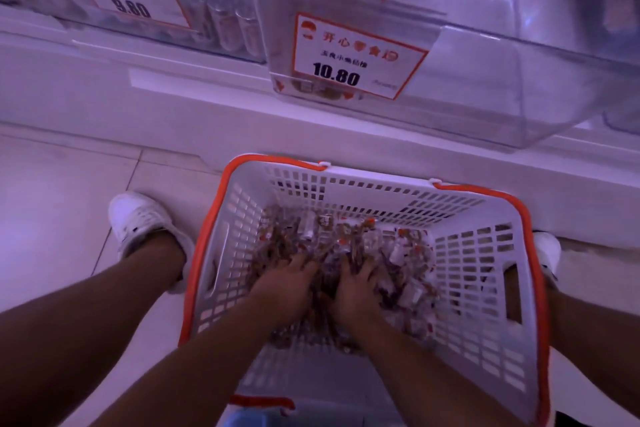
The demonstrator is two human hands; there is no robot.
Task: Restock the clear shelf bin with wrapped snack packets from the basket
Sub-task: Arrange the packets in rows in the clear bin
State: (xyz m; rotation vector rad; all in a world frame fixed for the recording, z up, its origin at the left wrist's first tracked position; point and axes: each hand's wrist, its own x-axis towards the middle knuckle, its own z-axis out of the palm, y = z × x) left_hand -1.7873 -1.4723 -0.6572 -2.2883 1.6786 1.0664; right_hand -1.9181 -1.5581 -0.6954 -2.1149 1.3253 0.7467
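A white slotted basket (478,253) with an orange rim stands on the floor below the shelf, holding a heap of small wrapped snack packets (401,253). My left hand (284,288) and my right hand (356,288) are both sunk into the heap side by side, fingers curled down among the packets. The fingertips are hidden in the pile. The clear shelf bin (485,73) sits above on the shelf, carrying a price card (356,55) that reads 10.80; only a few packets show low at its front.
A second clear bin (207,0) with a 9.80 card stands to the left. The white shelf ledge (173,104) runs across the view. My white shoes (138,218) flank the basket on the tiled floor. A blue object (249,418) shows at the bottom edge.
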